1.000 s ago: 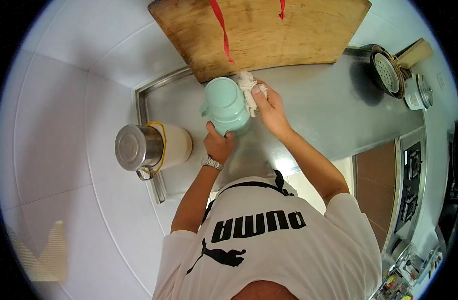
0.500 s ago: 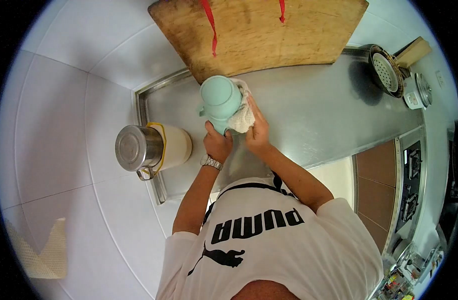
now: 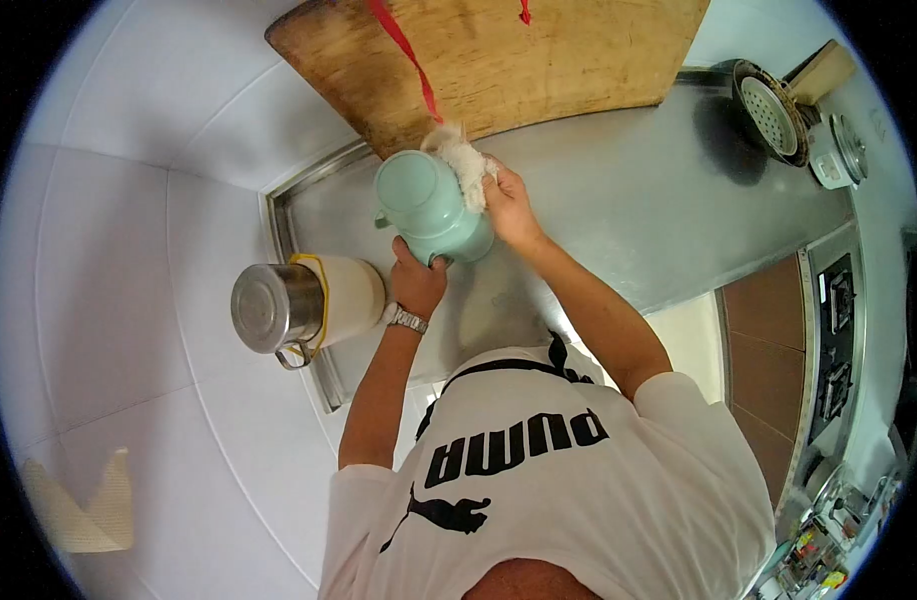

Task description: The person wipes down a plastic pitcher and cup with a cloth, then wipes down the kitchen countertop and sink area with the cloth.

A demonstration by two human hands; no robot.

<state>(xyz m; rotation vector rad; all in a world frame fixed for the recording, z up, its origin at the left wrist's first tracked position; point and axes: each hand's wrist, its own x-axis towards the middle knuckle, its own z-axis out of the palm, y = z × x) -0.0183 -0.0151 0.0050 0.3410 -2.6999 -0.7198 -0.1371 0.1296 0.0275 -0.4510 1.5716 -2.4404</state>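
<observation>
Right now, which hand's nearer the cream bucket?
Left. The left hand, gripping the mint-green vessel, is just right of the cream bucket; the right hand, holding the cloth, is farther right.

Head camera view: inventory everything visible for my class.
Container: one, mint green, in left hand
Cloth: one, whitish, in right hand
Board: one, brown, standing behind counter
Ribbons: two, red, before board
Bucket: one, cream, counter's left end
Steel pot: one, silver, on bucket
Counter: one, grey, beneath hands
Pan: one, dark, counter's right
Perforated disc: one, white, at pan
Cooker: one, white, beside pan
Wooden piece: one, tan, beside pan
Stove: one, black, right
Cabinet: one, brown, beside stove
Sheet: one, cream, lower left
Tiles: several, white, left
Clutter: count unclear, mixed, lower right
Watch: one, silver, left wrist
Shirt: one, white, on person
Left hand: one, bare, on container
Right hand: one, bare, on cloth
</observation>
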